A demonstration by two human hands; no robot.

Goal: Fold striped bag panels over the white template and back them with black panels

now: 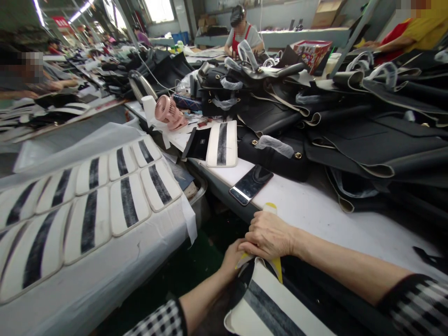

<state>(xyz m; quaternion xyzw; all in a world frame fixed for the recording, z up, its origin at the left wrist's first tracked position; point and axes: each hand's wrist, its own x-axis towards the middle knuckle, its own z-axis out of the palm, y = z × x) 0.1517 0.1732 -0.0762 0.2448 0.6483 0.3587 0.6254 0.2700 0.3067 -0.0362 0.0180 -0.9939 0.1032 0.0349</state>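
At the front edge of the white worktop, my right hand (269,233) is closed around a soft-looking yellow-and-white piece (270,208). Parts of it stick out above and below my fist; its exact kind is unclear. My left hand (231,260) is closed and presses against the right one, its fingertips mostly hidden. Just below both hands lies a white panel (290,303) with a dark stripe, tilted, over black material at my lap. Its top corner reaches up to the yellow ends. A dark phone (251,184) rests on the worktop beyond my hands.
Rows of striped white panels (129,205) cover the sheeted table at left. One more striped panel (221,144) and a pink fan (170,113) stand ahead. Black bags (273,149) pile up at right. Co-workers (244,35) sit farther back. A dark gap separates the tables.
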